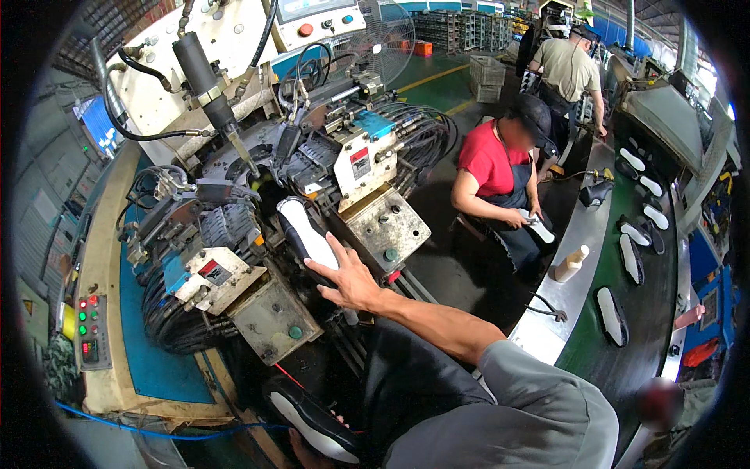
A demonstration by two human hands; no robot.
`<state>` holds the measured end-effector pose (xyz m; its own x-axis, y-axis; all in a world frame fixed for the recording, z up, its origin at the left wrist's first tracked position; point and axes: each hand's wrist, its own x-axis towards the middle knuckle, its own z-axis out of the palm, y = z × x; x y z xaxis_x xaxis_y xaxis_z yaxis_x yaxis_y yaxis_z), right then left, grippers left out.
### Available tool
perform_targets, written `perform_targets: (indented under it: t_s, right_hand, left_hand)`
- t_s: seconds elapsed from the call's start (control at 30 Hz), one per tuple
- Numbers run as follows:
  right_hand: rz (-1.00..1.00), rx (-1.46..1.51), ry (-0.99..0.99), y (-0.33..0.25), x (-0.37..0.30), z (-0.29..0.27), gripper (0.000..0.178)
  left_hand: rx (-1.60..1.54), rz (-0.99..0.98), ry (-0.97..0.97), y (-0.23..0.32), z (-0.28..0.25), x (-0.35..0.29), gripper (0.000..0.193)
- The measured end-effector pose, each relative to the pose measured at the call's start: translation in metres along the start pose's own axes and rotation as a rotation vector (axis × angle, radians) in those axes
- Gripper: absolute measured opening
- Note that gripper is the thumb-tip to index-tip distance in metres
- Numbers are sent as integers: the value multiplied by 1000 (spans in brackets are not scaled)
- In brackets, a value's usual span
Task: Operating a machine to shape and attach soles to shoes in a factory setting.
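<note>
Now the right hand (351, 283) rests spread open on the mounted shoe (306, 238); near, the left hand (308, 453) grips another shoe (312, 422), waiting.

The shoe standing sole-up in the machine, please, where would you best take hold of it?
Probably around the waist of the shoe, from the near right side where the right hand already rests: its white sole faces up and clamps crowd the other sides.
</note>
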<state>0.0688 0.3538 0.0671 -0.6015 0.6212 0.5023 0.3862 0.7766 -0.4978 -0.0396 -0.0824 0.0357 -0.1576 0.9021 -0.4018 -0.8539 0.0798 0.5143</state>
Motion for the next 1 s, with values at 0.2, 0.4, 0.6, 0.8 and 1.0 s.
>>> perform_targets:
  t_s: [0.2,0.4,0.6,0.8,1.0]
  right_hand:
    - [-47,-83,-145,-11,18,-1,74]
    - [-153,-211,20,-7,12,1,77]
    - [-267,-206,61,-6,19,15,74]
    - [-276,-213,69,-3,20,17,75]
    - [-271,-209,102,-1,21,21,71]
  left_hand:
    - [84,17,187,-30,-3,-15,115]
    - [-44,157,278,-45,39,-6,99]
    - [-135,2,197,-43,-1,22,91]
    - [-46,-43,338,-34,29,52,90]
    - [23,-64,265,-39,24,82,84]
